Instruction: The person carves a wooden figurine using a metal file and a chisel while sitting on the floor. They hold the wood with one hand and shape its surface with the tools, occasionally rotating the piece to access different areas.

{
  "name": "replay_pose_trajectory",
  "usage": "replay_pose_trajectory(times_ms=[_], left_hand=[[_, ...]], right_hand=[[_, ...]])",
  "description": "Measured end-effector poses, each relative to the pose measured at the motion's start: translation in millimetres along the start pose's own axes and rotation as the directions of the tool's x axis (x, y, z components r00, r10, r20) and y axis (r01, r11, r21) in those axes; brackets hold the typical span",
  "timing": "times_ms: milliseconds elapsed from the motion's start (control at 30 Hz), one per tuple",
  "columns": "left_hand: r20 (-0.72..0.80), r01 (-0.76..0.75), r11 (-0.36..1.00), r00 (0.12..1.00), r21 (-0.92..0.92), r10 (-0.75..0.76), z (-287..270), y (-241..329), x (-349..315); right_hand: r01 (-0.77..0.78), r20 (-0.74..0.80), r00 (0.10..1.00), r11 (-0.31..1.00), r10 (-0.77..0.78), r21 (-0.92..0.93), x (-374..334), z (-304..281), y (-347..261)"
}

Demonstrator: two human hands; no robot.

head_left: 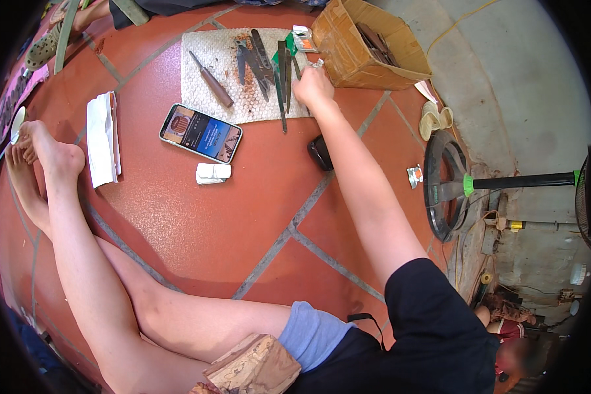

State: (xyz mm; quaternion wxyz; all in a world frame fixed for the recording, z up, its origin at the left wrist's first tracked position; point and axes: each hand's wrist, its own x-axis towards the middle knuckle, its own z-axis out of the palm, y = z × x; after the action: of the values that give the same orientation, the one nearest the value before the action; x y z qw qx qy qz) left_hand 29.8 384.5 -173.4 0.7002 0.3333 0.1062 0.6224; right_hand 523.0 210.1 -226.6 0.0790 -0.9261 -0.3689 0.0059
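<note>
My right hand point(314, 87) reaches out to the right edge of a white textured mat point(207, 52). Its fingers are curled in, and what they hold is hidden. Beside it lie long dark files point(282, 79) and a green wrapper point(291, 47). More dark flat blades point(256, 59) rest in a heap among brown wood shavings. A wooden-handled carving tool point(213, 82) lies apart on the mat's left side. On my lap sits a pale, split block of wood point(256, 366). My left hand is not in view.
A cardboard box point(368, 46) with dark pieces stands beyond my hand. A lit phone point(202, 133), a white packet point(213, 173), folded paper point(103, 139) and a black rounded object point(320, 153) lie on red tiles. At right stands a fan base point(446, 187); other people show at upper left and lower right.
</note>
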Motion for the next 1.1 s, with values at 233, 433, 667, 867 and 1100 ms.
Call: replay_pose_trajectory(times_ms=[233, 433, 667, 867, 1100], left_hand=[[-0.012, -0.011, 1.0, 1.0, 0.022, 0.011, -3, 6, 3], [-0.017, -0.006, 1.0, 1.0, 0.014, 0.006, -7, 1, 2], [-0.012, -0.009, 0.999, 1.0, 0.03, 0.009, -4, 5, 0], [0.003, -0.013, 1.0, 1.0, 0.024, 0.013, -5, 6, -5], [0.009, -0.004, 1.0, 1.0, -0.013, 0.004, -10, 1, -12]], right_hand=[[-0.055, 0.094, 0.994, 0.997, 0.049, 0.06, 3, 5, -19], [-0.08, 0.131, 0.988, 0.997, 0.08, -0.009, 8, 4, -24], [-0.101, 0.244, 0.964, 0.994, 0.108, -0.042, 17, -3, -32], [-0.097, 0.249, 0.962, 0.993, 0.112, -0.073, 34, 5, -36], [-0.067, 0.37, 0.927, 0.998, 0.061, 0.003, 56, 11, -15]])
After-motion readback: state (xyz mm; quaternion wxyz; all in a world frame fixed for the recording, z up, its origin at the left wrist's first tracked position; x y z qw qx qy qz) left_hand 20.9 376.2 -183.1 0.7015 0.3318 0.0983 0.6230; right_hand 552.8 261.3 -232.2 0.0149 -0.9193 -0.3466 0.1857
